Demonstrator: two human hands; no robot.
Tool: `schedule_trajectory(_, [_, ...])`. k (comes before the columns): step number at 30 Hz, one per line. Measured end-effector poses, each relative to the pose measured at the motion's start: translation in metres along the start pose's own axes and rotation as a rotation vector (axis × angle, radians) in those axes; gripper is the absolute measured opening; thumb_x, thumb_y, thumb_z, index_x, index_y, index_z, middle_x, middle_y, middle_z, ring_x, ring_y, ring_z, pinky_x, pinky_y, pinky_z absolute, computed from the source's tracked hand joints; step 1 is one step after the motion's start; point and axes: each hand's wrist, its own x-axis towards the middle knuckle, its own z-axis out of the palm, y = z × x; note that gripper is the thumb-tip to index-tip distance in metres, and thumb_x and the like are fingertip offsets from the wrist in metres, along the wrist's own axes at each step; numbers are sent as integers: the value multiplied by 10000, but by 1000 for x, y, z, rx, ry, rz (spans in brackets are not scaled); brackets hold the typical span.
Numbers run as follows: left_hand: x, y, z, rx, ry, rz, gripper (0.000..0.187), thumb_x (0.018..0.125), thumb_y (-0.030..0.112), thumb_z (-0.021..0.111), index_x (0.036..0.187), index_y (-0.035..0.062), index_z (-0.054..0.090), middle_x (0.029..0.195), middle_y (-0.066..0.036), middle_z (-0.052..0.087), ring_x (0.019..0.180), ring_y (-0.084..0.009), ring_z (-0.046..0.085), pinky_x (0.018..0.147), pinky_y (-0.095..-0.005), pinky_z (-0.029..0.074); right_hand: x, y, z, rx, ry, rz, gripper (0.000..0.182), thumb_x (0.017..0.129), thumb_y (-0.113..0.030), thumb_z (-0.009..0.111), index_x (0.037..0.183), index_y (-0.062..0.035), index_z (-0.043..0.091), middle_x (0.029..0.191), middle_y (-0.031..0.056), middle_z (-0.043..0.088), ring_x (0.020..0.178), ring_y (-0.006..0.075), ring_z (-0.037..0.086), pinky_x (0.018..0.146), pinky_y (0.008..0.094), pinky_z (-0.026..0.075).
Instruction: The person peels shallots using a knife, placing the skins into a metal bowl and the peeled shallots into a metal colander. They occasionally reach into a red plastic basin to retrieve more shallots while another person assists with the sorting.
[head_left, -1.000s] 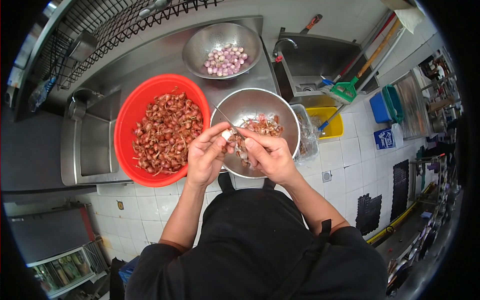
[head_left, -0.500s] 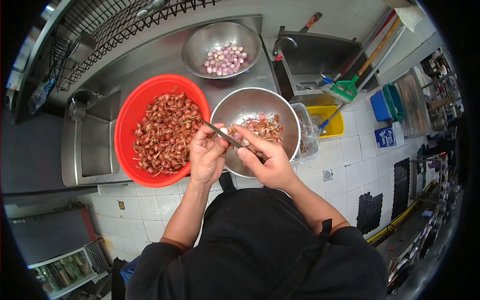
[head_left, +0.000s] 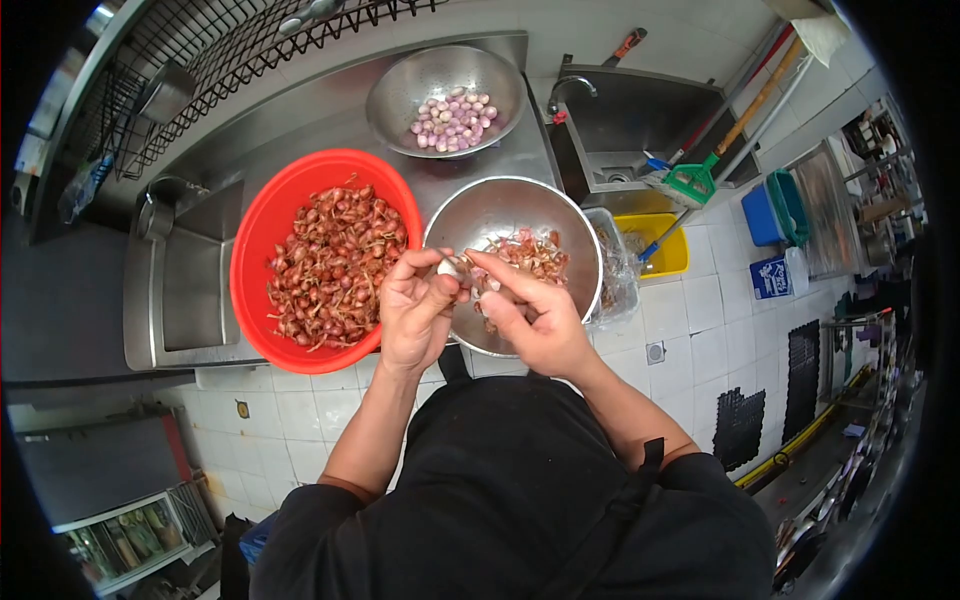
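Over the near left side of a steel bowl (head_left: 592, 240), my hands meet close together. A pale, peeled-looking shallot (head_left: 448, 267) is pinched between the thumb and fingers of my left hand (head_left: 412, 318). My right hand (head_left: 548, 325) is closed around a small knife, turned so that its blade hardly shows; the handle is hidden by the fingers. Its fingertips are right beside the shallot. Reddish skins and scraps (head_left: 530, 257) lie inside the steel bowl. To the left, a red basin (head_left: 247, 270) holds many unpeeled shallots (head_left: 335, 265).
A steel colander (head_left: 390, 105) with peeled shallots (head_left: 455, 120) stands at the back of the steel counter. Sinks lie left (head_left: 205, 290) and right (head_left: 640, 130). A plastic-lined container (head_left: 617, 290), a yellow bin (head_left: 672, 245) and a green brush (head_left: 690, 183) are on the right.
The knife has turned from lying plainly visible across my fingers to nearly out of sight. More of the pale shallot now shows in my left hand. Both hands stay in nearly the same place.
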Motion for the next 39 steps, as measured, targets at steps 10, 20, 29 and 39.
schedule_trajectory(10, [0, 0, 1, 114, 22, 99, 240, 906, -6, 654, 1134, 3, 579, 994, -102, 669, 863, -152, 645, 761, -279, 541, 9, 12, 15, -194, 159, -426, 333, 946, -53, 579, 1267, 30, 606, 1156, 173, 690, 1016, 179, 677, 902, 303, 507])
schedule_trajectory(20, [-2, -3, -4, 31, 44, 46, 246, 905, -13, 652, 1140, -7, 578, 996, -105, 669, 856, -162, 646, 758, -283, 542, 5, 8, 12, 12, 103, -230, 348, 964, -75, 568, 1295, 30, 582, 1182, 150, 680, 1043, 135, 636, 908, 279, 490])
schedule_trajectory(29, [0, -3, -9, 47, -6, 42, 259, 916, -17, 632, 1170, 1, 584, 1014, -113, 675, 875, -166, 654, 767, -273, 547, 12, 15, 12, -124, 139, -334, 325, 951, -67, 576, 1260, 26, 612, 1126, 177, 693, 1016, 168, 664, 908, 286, 490])
schedule_trajectory(39, [2, 5, -3, 82, 45, -34, 302, 977, 38, 551, 1276, -8, 549, 1039, -125, 678, 917, -175, 665, 809, -270, 551, 16, 21, -2, -20, 110, -153, 362, 974, -113, 574, 1303, 38, 572, 1019, 53, 687, 845, 47, 564, 793, 221, 469])
